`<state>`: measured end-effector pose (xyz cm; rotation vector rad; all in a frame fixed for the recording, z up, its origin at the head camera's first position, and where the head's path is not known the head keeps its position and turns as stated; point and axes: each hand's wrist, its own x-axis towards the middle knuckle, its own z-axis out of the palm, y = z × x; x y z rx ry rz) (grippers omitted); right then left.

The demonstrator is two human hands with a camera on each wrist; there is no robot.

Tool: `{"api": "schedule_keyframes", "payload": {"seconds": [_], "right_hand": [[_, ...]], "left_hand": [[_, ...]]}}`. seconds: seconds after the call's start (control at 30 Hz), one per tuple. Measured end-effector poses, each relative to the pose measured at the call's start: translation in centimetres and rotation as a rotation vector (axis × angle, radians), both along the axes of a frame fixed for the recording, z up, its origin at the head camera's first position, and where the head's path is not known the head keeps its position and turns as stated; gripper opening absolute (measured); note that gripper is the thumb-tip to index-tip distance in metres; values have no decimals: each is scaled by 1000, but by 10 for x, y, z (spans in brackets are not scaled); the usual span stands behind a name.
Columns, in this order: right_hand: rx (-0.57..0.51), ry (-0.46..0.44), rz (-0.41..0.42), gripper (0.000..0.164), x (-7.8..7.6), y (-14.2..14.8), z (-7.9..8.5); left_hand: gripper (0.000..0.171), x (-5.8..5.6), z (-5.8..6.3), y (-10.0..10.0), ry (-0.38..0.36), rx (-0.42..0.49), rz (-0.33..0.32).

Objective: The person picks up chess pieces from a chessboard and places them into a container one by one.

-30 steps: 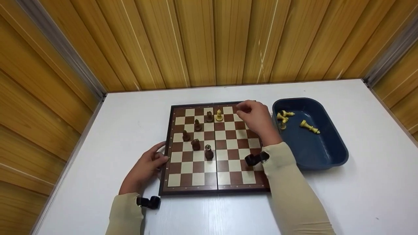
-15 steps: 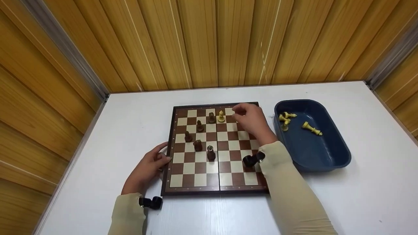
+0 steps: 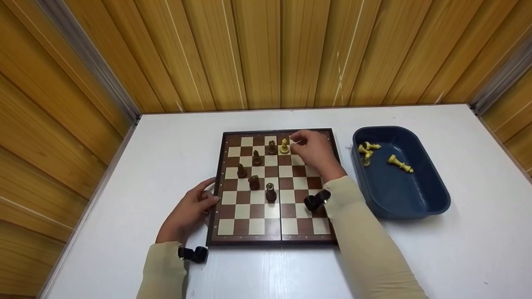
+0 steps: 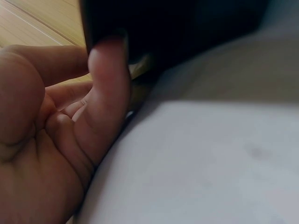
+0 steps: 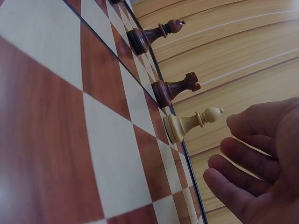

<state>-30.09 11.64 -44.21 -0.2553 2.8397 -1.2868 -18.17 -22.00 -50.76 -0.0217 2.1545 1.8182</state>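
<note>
A brown-and-cream chessboard (image 3: 257,226) lies on the white table, with my left hand (image 3: 189,211) at its left edge. In the left wrist view the left thumb (image 4: 110,79) presses against the board's dark side, and the other fingers reach partly under it. Near the back stands a cream bishop (image 3: 284,146), upright beside a dark rook (image 3: 272,147). My right hand (image 3: 316,151) hovers just right of the bishop. The right wrist view shows a small gap between its loosely bent fingers and the bishop's tip, with nothing held.
Other dark pieces stand on the board's left half, among them a bishop (image 3: 257,158), a knight (image 3: 254,182) and a tall piece (image 3: 271,193). To the right, a blue bin (image 3: 430,207) holds several cream pieces lying down. A wood-panelled wall (image 3: 299,54) closes the back.
My right hand has moved left along the board's back rows, from well right of the cream bishop to right beside it. The left hand stays at the board's edge.
</note>
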Motion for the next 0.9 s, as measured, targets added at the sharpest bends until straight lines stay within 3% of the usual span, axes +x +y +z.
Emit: {"api": "schedule_keyframes", "payload": {"seconds": [0.4, 0.9], "right_hand": [[-39, -13, 14, 21, -3, -7, -2], [-60, -65, 26, 30, -8, -15, -5]], "left_hand": [[60, -3, 2, -1, 14, -25, -33], [62, -1, 1, -1, 18, 14, -40]]}}
